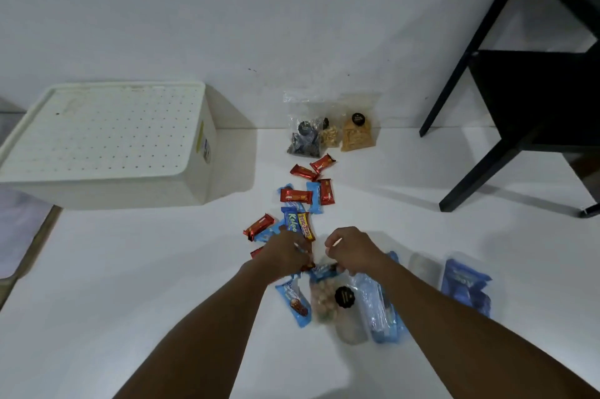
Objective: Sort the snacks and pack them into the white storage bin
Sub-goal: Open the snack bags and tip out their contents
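The white storage bin [107,145] stands at the left with its dotted lid on. Small snack bars in red [296,195] and light blue wrappers lie scattered in the middle of the white surface. My left hand [284,254] grips a blue bar [291,220] and a yellow-red bar [306,227] that stick out beyond its fingers. My right hand [352,251] is curled at the top of a clear bag of nuts [324,299] with a round black sticker. Blue packets [380,311] lie under and beside my right forearm.
Three clear bags of snacks [331,132] lean against the wall at the back. A larger blue packet [466,285] lies at the right. A black table [526,100] stands at the far right. A strip of other flooring shows at the far left.
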{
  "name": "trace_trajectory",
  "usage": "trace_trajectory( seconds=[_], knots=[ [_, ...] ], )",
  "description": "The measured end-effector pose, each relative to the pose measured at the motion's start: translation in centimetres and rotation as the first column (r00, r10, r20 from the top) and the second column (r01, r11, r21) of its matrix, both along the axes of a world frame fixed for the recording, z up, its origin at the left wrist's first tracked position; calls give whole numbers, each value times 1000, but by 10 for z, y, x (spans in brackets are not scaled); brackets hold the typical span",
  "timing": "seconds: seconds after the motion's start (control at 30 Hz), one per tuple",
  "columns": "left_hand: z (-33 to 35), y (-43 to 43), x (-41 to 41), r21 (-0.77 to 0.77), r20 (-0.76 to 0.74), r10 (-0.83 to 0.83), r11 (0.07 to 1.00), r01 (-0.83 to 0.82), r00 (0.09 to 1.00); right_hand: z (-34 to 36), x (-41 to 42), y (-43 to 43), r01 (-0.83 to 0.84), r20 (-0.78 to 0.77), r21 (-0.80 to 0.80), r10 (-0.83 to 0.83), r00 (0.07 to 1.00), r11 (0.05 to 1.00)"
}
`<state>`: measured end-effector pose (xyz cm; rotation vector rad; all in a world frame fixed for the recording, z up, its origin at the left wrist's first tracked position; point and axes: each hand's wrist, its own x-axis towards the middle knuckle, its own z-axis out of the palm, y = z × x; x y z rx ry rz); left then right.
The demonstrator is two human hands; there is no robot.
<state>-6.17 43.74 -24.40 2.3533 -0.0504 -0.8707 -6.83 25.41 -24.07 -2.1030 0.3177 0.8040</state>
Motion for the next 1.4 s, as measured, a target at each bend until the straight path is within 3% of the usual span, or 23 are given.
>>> trace_trajectory(
  seconds=[0.1,0.23,0.37,0.47,0.73,0.87,1.07,1.27,1.4],
  knots=[
    [-11,0,-21,2,-12,-28,1000,28,1000,-9,-18,0,-42,152,-123,60,986,992],
    [-17,-12,-33,10,-8,-74,997,74,997,-11,-34,-11,55,329,-339,63,942,939],
    [-18,-31,-35,-23,32,-98,995,99,995,-9,-42,-33,36,210,-473,74,975,880],
    [-19,-46,-36,-7,53,-135,991,135,989,-13,-49,-47,23,55,-338,-5,998,941],
    [-5,-58,-22,-84,65,-223,970,228,973,14,-40,-51,153,128,27,-155,980,988],
    [17,-49,1,-188,117,-136,970,157,984,49,-16,-49,150,144,117,-166,976,982],
    [60,-26,33,-395,50,97,916,-70,994,98,14,-54,6,241,145,-41,970,989],
    [124,-28,57,-538,153,151,842,-46,977,142,43,-52,-153,359,68,119,926,986],
    [155,-28,69,-613,142,221,785,-89,965,170,60,-57,-122,411,110,67,909,986]
  ],
)
